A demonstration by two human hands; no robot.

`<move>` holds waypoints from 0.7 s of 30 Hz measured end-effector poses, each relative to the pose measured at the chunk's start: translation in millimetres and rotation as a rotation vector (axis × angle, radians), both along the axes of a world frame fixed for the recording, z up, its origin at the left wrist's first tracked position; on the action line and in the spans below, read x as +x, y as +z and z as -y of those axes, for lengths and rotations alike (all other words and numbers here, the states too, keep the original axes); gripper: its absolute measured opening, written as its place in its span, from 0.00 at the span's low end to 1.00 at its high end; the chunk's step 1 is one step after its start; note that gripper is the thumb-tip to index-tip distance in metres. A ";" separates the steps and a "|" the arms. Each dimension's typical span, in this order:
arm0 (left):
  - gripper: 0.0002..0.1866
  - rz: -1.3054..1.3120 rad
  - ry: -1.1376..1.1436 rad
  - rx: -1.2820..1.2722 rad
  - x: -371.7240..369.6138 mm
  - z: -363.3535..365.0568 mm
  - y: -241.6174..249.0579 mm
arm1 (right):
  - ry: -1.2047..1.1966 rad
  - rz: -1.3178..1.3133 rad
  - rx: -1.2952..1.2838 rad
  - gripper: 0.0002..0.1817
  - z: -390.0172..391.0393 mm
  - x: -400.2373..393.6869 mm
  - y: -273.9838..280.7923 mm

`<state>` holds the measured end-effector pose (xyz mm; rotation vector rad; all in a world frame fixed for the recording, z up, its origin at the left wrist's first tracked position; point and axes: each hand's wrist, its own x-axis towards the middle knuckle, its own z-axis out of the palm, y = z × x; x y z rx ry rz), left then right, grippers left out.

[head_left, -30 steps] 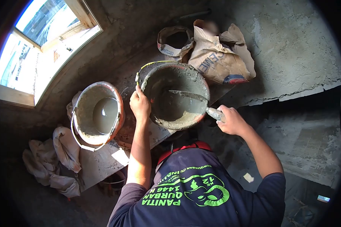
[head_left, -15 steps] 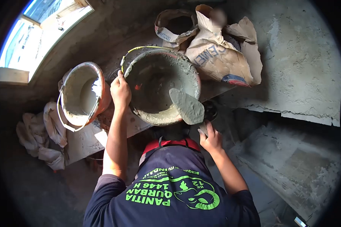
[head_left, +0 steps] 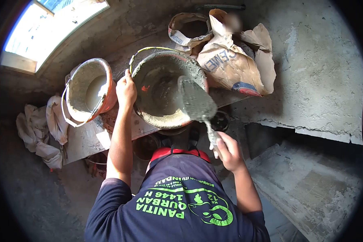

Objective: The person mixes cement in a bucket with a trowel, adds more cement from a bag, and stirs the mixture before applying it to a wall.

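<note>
While the rim of the mortar bucket (head_left: 165, 94) is gripped at its left edge by the left hand (head_left: 126, 89), fingers curled over the lip, a trowel (head_left: 197, 105) is held by the right hand (head_left: 229, 152), which is closed around the handle just below the bucket. The trowel's blade is coated with grey mortar and lies over the right side of the bucket's mouth; its long axis runs from the right hand up and slightly leftward toward the bucket's middle, the tip pointing away from the person. The right hand is thus nearer the person's chest than the bucket is, the forearm bent and raised; the left arm is stretched almost straight forward to the rim. Wet mortar is seen along the bucket's lower inner wall, and a yellow bail lies along its far rim. Just left of the bucket a second, orange bucket (head_left: 88, 94) is tilted on the same plank (head_left: 84, 139). Behind the bucket, to the right, a torn cement bag (head_left: 234, 60) is slumped. Further left of the bucket, crumpled cloth (head_left: 42, 129) lies beside the plank, and a bright window (head_left: 48, 28) is seen above it.
</note>
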<state>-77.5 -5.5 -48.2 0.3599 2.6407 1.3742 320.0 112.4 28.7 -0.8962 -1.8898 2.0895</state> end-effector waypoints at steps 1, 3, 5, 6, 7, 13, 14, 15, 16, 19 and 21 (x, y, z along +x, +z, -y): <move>0.33 0.004 0.006 -0.008 0.3 -0.6 0.6 | 0.027 0.022 -0.106 0.16 -3.0 -11.4 1.7; 0.33 0.009 0.013 -0.015 2.5 -1.1 2.0 | 0.087 0.068 -0.101 0.21 -12.4 -17.9 -30.0; 0.33 -0.013 0.013 0.002 3.3 -2.1 6.8 | 0.048 0.050 -0.158 0.25 -18.4 -9.6 -50.4; 0.33 -0.009 0.019 0.001 3.6 -1.7 7.4 | 0.041 0.070 -0.188 0.26 -20.9 -0.9 -55.3; 0.32 -0.006 0.016 0.007 4.1 -0.1 7.8 | 0.029 0.091 -0.224 0.28 -20.7 11.1 -59.6; 0.31 0.038 0.007 0.039 2.4 0.8 1.1 | -0.261 0.397 0.064 0.22 -18.8 93.2 -60.8; 0.30 0.054 -0.007 0.069 1.5 2.4 -1.0 | -0.317 0.334 0.120 0.21 -15.7 98.4 -56.1; 0.30 0.053 -0.004 0.086 0.6 1.2 -1.7 | -0.378 0.293 0.182 0.21 -12.3 92.9 -43.5; 0.29 0.019 0.010 0.124 2.5 0.4 -2.7 | -0.338 0.335 0.360 0.19 -10.8 76.7 -16.6; 0.28 0.030 -0.012 0.166 -1.3 3.1 -14.8 | -0.268 0.354 0.903 0.16 2.5 23.9 36.1; 0.29 0.069 -0.030 0.225 1.0 4.2 -11.1 | -0.171 0.514 1.145 0.21 25.5 -1.1 45.5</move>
